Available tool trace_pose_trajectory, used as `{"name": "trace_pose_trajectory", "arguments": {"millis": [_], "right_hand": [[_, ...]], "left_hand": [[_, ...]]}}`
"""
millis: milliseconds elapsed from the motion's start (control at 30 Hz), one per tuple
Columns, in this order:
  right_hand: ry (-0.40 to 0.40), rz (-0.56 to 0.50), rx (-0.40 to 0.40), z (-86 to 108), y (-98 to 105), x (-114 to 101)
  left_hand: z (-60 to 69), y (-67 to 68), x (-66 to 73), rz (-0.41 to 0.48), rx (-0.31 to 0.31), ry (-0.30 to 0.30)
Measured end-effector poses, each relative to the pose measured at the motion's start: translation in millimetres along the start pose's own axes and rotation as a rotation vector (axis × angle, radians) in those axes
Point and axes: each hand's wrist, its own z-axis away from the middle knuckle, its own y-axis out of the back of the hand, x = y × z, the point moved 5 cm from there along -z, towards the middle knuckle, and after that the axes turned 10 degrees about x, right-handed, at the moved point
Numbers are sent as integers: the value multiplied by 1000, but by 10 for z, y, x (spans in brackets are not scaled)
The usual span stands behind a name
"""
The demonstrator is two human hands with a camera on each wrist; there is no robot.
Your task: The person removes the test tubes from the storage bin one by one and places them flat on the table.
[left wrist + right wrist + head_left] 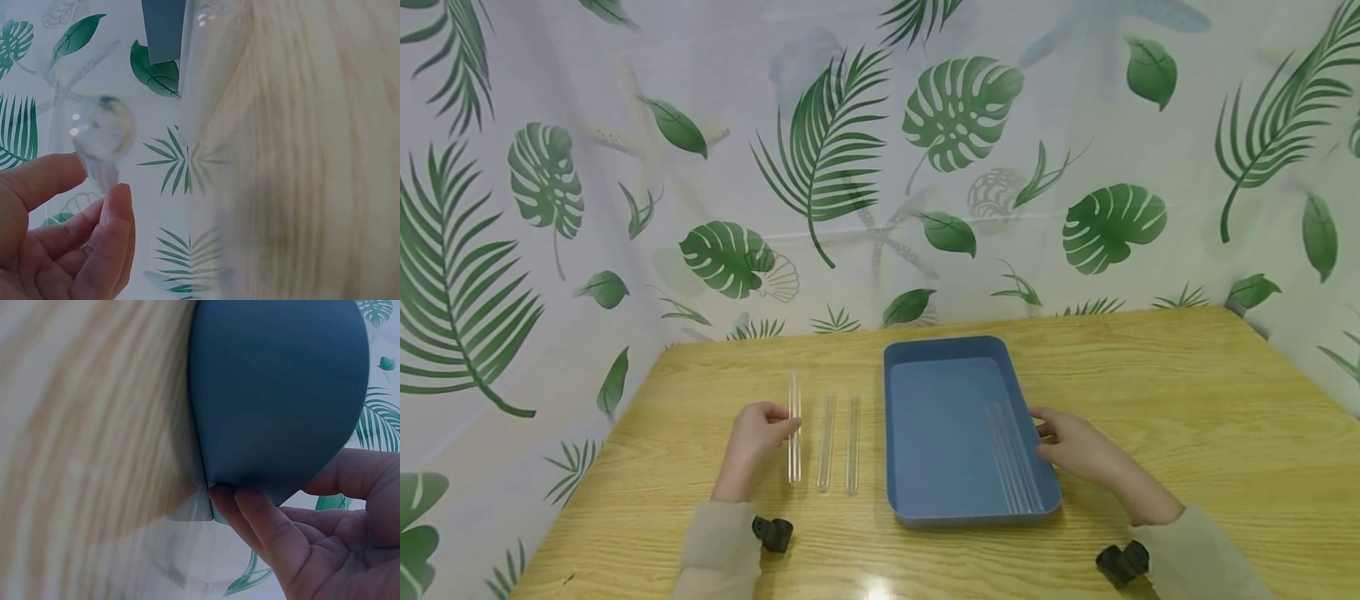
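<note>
We find the left hand (758,435) nearly closed, pinching a clear, slender, glass-like tube (795,462) left of two matching tubes (825,450), the right hand (1078,447) gripping the blue, rectangular, plastic-looking tray's (932,442) right wall, and advise a light hold clearing its left rim, with open yellow wood-grain table (737,367) beyond the tubes.

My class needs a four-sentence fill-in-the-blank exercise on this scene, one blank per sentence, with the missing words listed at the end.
1. The left hand holds a clear tube, and ____ other tubes lie on the table outside the tray.
2. The tray's colour is ____.
3. In the head view, the right hand is at the tray's ____ side.
4. The backdrop behind the table is printed with many green ____.

Missing words: two; blue; right; leaves.
</note>
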Motion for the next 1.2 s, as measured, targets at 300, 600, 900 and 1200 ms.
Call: {"name": "trace_pose_trajectory", "arguments": {"millis": [300,600,900,1200], "right_hand": [[5,7,-3,-2,5,-5],[14,29,5,-4,4,3],[28,18,9,6,11,-31],[21,13,2,5,10,-30]], "left_hand": [[30,-8,-4,-123,10,-55],[20,-56,-25,-174,-34,-49],[-50,-106,8,-310,-93,-97],[-111,-169,30,-429,-137,-130]]}}
